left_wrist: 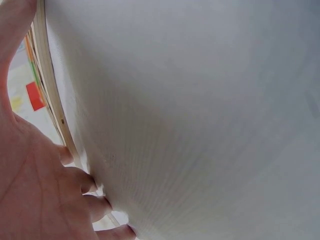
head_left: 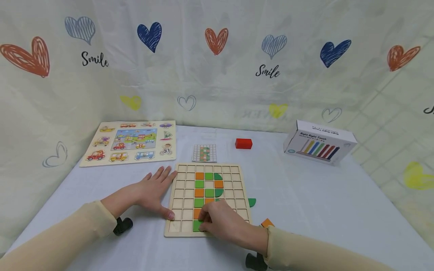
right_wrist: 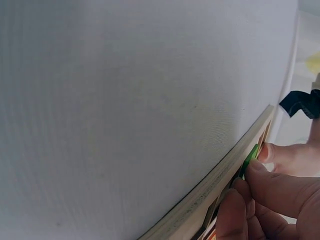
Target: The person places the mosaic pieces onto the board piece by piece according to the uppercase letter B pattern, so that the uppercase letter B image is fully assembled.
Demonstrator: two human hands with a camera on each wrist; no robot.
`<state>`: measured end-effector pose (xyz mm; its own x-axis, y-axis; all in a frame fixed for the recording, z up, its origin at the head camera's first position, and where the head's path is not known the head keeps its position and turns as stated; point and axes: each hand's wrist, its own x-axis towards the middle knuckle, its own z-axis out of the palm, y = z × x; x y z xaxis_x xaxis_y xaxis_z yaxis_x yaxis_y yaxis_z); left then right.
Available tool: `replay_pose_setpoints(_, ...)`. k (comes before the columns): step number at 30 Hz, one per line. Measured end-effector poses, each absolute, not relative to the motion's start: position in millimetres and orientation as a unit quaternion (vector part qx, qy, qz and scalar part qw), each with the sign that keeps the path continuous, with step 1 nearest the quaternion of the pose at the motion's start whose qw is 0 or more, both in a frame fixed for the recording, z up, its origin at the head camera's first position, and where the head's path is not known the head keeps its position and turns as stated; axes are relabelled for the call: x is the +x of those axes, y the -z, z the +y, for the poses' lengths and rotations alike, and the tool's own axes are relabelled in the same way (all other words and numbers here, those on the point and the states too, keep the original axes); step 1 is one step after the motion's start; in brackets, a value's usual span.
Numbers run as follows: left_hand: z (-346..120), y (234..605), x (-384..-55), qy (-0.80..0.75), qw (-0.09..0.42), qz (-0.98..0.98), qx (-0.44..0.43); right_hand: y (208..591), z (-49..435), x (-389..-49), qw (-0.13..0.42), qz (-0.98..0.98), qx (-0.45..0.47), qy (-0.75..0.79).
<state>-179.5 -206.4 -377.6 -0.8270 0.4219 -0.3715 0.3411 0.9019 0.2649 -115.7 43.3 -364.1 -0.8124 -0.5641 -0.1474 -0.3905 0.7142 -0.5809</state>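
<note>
A wooden grid board (head_left: 237,175) lies on the white cloth, with orange and green square tiles and dark green rounded tiles in its middle columns. My left hand (head_left: 149,192) is spread out flat at the board's left edge, thumb and fingertips at the rim. Over the board's lower middle, my right hand (head_left: 227,222) pinches a green tile (right_wrist: 248,161) between thumb and fingers. In the right wrist view that tile stands tilted at the board's near edge. The right hand hides part of the lower rows.
Behind the board lies a small pattern card (head_left: 204,153). A red block (head_left: 243,143) and a white box (head_left: 320,143) stand to the right; a picture puzzle (head_left: 130,143) lies left. A dark green rounded tile (head_left: 252,202) and an orange tile (head_left: 267,223) lie right of the board.
</note>
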Motion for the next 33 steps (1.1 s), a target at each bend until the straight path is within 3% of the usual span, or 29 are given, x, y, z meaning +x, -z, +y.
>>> replay_pose_setpoints(12,-207,379,-178,-0.099,0.217,0.950,0.201,357,70,-123,0.174,0.895,-0.262,0.317)
replay_pose_setpoints(26,-205,376,-180,-0.093,0.221,0.950,0.200,358,183,-142,0.133,0.925,-0.178,0.307)
replay_pose_setpoints(33,-206,376,-179,-0.097,0.220,0.950,0.199,367,228,-148,0.206,0.901,-0.216,0.314)
